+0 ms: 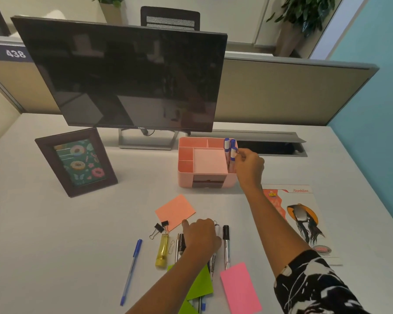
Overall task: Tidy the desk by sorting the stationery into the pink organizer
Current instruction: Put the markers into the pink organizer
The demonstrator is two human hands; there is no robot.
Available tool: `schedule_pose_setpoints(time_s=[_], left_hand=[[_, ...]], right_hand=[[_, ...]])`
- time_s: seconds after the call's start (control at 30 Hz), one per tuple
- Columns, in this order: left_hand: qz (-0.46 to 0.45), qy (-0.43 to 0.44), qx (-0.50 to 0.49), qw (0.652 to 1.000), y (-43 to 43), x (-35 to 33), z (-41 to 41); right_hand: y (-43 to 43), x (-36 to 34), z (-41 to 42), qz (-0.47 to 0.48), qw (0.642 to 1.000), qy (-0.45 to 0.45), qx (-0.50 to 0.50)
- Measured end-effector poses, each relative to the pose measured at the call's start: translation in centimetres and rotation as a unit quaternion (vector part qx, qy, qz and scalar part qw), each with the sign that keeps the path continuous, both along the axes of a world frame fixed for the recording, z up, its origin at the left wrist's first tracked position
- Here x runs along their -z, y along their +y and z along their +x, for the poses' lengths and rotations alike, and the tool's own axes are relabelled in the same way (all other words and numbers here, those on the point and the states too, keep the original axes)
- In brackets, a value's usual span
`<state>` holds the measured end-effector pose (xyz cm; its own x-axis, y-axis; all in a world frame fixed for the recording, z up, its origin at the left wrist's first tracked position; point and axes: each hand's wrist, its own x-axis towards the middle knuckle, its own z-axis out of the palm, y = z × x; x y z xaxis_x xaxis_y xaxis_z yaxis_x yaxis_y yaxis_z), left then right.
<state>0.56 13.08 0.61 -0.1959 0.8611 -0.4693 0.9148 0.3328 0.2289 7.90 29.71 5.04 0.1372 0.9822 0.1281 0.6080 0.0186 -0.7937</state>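
A pink organizer (pixel 184 179) is shown at 12 o'clock on a white surface (pixel 55 223), below a dark monitor (pixel 123 75). A blue-capped marker (pixel 233 152) is held upright in its 3 o'clock compartment, with the right hand's (pixel 250 165) grip pinched on it. At 6 o'clock the left hand (pixel 202 236) is laid over black markers (pixel 225 241); whether its grip is closed cannot be told. An orange note (pixel 175 210), 2 binder clips (pixel 160 227), a yellow highlighter (pixel 162 250) and a blue pen (pixel 132 268) are spread from its 11 to 8 o'clock.

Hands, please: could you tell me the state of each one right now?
Left hand: over the desk markers, grip unclear.
Right hand: pinching a blue-capped marker.
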Motion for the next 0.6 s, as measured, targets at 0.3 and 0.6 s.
schedule_pose_setpoints(time_s=[0.3, 0.6], left_hand=[[0.094, -0.127, -0.128, 0.979, 1.7, -0.5, -2.0], [0.29, -0.226, -0.177, 0.913, 3.3, -2.9, -2.3]], right_hand=[[-4.6, 0.2, 0.6, 0.076, 0.991, 0.106, -0.014], [-10.0, 2.6, 1.0, 0.005, 0.989, 0.113, -0.094]])
